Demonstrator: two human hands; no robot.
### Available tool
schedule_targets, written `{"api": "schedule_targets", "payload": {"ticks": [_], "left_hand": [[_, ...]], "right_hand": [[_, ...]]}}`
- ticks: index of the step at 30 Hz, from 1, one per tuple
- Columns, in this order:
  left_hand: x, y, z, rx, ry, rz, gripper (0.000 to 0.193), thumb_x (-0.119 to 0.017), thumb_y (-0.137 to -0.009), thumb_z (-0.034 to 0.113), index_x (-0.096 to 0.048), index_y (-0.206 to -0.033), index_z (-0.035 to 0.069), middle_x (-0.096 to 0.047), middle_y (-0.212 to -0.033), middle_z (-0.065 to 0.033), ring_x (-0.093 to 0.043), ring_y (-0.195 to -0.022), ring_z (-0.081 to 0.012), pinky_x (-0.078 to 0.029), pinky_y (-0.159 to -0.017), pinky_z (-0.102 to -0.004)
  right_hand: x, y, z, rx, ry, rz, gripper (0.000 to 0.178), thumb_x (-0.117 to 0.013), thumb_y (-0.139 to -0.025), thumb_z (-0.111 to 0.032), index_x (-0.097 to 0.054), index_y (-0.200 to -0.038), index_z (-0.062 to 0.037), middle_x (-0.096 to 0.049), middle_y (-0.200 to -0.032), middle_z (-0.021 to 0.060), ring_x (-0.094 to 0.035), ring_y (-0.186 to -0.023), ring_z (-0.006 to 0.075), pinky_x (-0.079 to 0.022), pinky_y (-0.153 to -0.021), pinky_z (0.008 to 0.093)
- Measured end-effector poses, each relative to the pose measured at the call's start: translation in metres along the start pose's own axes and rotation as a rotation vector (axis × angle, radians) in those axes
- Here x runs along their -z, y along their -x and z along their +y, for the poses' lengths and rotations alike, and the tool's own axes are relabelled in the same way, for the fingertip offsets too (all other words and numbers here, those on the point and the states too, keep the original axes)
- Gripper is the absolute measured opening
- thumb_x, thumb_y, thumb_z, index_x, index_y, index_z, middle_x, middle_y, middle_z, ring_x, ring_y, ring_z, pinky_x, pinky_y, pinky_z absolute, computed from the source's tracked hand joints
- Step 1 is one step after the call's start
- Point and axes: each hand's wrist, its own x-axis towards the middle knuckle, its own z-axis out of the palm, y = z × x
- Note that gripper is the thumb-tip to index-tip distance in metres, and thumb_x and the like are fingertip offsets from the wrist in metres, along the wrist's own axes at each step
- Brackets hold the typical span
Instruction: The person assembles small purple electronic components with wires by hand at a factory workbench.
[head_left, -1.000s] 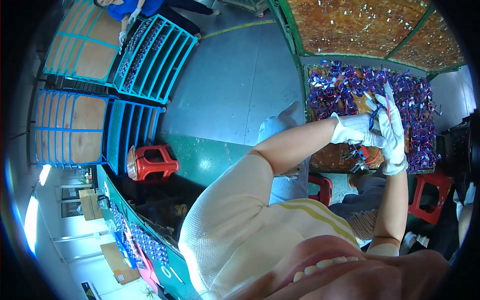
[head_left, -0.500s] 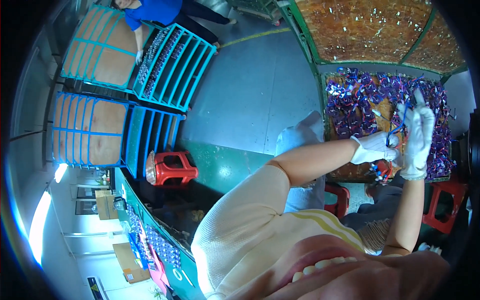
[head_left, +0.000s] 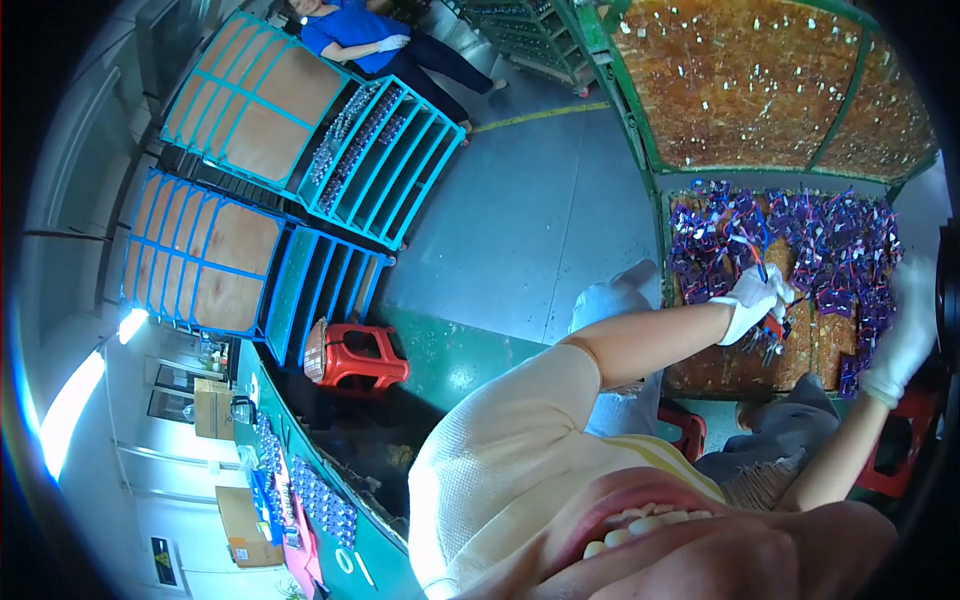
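My left hand [head_left: 752,304], in a white glove, is closed on a wired part [head_left: 772,326] with blue, red and black wires. Some of its wires stick up above the fingers, and small red and dark pieces hang below them. The gloved fingers hide the rest. Farther right, my white-gloved right hand [head_left: 908,325] is smeared by motion at the right edge of the worktable, near the piled parts. Many small purple parts [head_left: 825,240] with red and blue wires and white connectors lie across the wooden worktable [head_left: 715,378].
A speckled wooden board [head_left: 740,80] in a green frame rises behind the worktable. Red stools [head_left: 358,357] stand at the left and beneath the table. Blue and teal racks [head_left: 390,160] are at the far left, with a person in a blue shirt [head_left: 345,35] beside them.
My right hand has moved away from the left hand toward the right. My left hand still grips the wired part. The view has shifted, and the co-worker's gloved hand has left the rack.
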Motion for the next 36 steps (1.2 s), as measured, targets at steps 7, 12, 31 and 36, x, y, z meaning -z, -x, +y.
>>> {"api": "schedule_targets", "payload": {"ticks": [7, 12, 31, 36], "left_hand": [[0.000, -0.016, -0.052, -0.030, 0.534, -0.163, 0.015, -0.050, -0.085, 0.007, -0.052, -0.100, 0.005, -0.056, -0.085, -0.0052, -0.056, -0.081, -0.0139, -0.045, -0.071, -0.0274], [0.006, -0.016, -0.058, -0.279, -0.733, -0.167, 0.025, -0.047, -0.080, 0.001, -0.047, -0.105, 0.004, -0.058, -0.084, -0.0106, -0.060, -0.073, -0.0221, -0.048, -0.063, -0.0351], [0.003, 0.005, 0.009, -0.731, -1.632, -0.156, 0.040, -0.055, -0.076, 0.021, -0.048, -0.113, 0.007, -0.057, -0.100, -0.0138, -0.055, -0.093, -0.0254, -0.043, -0.078, -0.0379], [0.005, 0.013, 0.006, -0.712, -1.554, -0.078, 0.050, -0.056, -0.078, 0.026, -0.042, -0.122, 0.008, -0.055, -0.105, -0.0140, -0.054, -0.097, -0.0267, -0.042, -0.079, -0.0409]], "right_hand": [[-0.102, 0.103, 0.057, -0.146, 0.249, -0.722, 0.043, -0.069, -0.075, -0.014, -0.049, -0.111, 0.0001, -0.057, -0.097, 0.0081, -0.054, -0.081, 0.0140, -0.046, -0.075, 0.0287], [-0.092, 0.098, 0.094, -0.431, -0.116, -0.508, 0.020, -0.052, -0.090, -0.020, -0.058, -0.091, -0.0018, -0.062, -0.077, 0.0062, -0.058, -0.071, 0.0126, -0.046, -0.066, 0.0240], [-0.097, 0.080, 0.028, -0.489, -0.146, -0.591, 0.056, -0.032, -0.094, -0.043, -0.060, -0.099, 0.0046, -0.054, -0.053, 0.0003, -0.047, -0.048, 0.0063, -0.035, -0.049, 0.0185], [-0.101, 0.084, -0.012, -0.313, -0.093, -0.670, 0.070, -0.017, -0.094, -0.050, -0.061, -0.094, 0.0036, -0.059, -0.064, 0.0047, -0.053, -0.061, 0.0096, -0.040, -0.062, 0.0211]]}}
